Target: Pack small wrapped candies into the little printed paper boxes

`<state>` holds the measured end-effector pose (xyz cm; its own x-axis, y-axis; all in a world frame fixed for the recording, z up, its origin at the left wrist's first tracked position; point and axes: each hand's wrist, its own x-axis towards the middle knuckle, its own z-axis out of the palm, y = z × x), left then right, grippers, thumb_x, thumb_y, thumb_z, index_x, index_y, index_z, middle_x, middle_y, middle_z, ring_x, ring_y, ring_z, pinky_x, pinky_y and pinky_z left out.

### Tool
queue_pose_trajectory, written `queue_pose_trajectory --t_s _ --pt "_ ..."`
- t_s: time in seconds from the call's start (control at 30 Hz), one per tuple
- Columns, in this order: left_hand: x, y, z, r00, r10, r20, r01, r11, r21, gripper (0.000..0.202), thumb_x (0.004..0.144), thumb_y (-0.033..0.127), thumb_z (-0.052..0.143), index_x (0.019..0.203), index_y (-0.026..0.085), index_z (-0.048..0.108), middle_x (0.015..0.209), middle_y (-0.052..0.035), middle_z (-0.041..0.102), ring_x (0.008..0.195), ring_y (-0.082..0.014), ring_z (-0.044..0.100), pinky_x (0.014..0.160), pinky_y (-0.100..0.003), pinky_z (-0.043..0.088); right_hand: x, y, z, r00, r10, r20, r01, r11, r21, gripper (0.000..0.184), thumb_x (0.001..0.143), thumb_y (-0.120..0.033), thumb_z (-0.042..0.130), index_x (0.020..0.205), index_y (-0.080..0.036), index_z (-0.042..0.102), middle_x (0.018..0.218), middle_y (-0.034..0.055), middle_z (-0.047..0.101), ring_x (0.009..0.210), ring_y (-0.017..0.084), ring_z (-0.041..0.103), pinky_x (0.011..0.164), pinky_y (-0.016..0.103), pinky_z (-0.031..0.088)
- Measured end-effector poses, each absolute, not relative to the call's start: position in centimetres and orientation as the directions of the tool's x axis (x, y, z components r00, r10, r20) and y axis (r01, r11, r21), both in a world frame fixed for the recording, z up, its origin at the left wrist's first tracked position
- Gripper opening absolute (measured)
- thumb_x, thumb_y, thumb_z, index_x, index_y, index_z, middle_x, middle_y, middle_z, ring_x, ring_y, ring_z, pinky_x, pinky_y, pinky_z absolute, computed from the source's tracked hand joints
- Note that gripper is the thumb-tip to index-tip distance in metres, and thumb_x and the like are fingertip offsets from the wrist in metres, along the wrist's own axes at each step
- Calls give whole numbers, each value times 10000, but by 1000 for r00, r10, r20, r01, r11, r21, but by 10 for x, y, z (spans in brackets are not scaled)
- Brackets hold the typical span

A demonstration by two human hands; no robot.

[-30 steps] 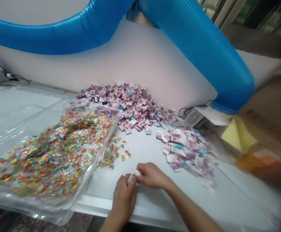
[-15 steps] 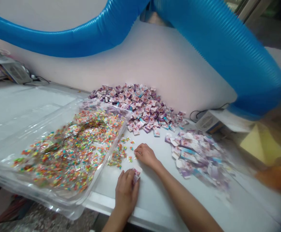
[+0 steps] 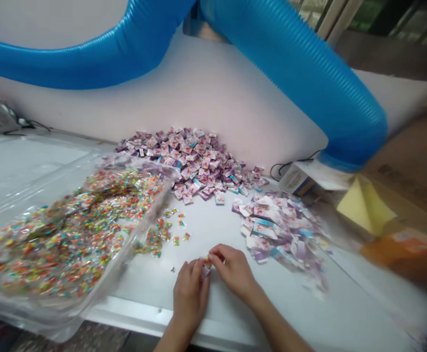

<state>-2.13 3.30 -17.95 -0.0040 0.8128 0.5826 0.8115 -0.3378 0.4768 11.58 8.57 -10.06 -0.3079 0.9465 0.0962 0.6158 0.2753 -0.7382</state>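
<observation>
My left hand (image 3: pixel 190 296) is closed around a small pink and purple printed box (image 3: pixel 205 272), partly hidden by the fingers. My right hand (image 3: pixel 235 271) meets it there, thumb and fingers pinching a small clear packet of coloured pieces (image 3: pixel 206 260) at the box's upper end. Whether the packet is partly inside cannot be made out. To the left, a large clear plastic tray (image 3: pixel 105 283) holds a spread of similar packets (image 3: pixel 84 234). Some loose packets (image 3: pixel 158 234) lie on the white table (image 3: pixel 140 288) beside its right edge.
A heap of small printed boxes (image 3: pixel 194 164) rests against the wall. Flatter-looking printed cartons (image 3: pixel 272 227) lie to the right. Behind them stand a small white device (image 3: pixel 296 178) with a cable and a yellow folded paper (image 3: pixel 365 205). A blue hose (image 3: pixel 279 63) hangs above.
My right hand has moved from the loose packets back to the box in my left hand, bringing a packet. The view has shifted to the right.
</observation>
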Motion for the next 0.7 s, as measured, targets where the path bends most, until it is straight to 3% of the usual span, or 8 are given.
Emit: queue_pose_trajectory --t_s 0.1,0.3,0.53,0.7 --pt "-11 32 -183 1 803 596 819 -342 461 319 873 206 482 1190 176 474 995 -97 670 888 -217 656 895 -437 518 128 83 -103 -351 918 186 701 389 -597 150 886 -195 514 820 -196 649 806 20 643 810 161 569 728 262 395" --pt "6 37 -186 10 818 575 881 -280 383 341 872 233 452 1190 110 439 1027 -164 667 955 -278 661 750 -413 571 145 72 -111 -371 923 100 799 373 -472 144 903 -200 500 908 -197 644 865 39 621 836 174 558 731 262 390" --pt "15 38 -189 28 846 532 878 -275 391 367 855 236 481 1202 125 430 1044 -152 661 1072 -338 615 737 -428 574 159 72 -106 -409 912 1 795 357 -490 172 890 -173 495 884 -219 661 861 33 592 836 168 541 712 254 388" --pt "18 40 -190 57 820 569 858 -332 393 381 870 233 456 1234 139 393 1039 -151 662 1014 -301 648 756 -440 567 156 69 -105 -270 961 53 820 259 -511 133 875 -212 530 906 -224 658 923 44 570 899 190 509 753 283 390"
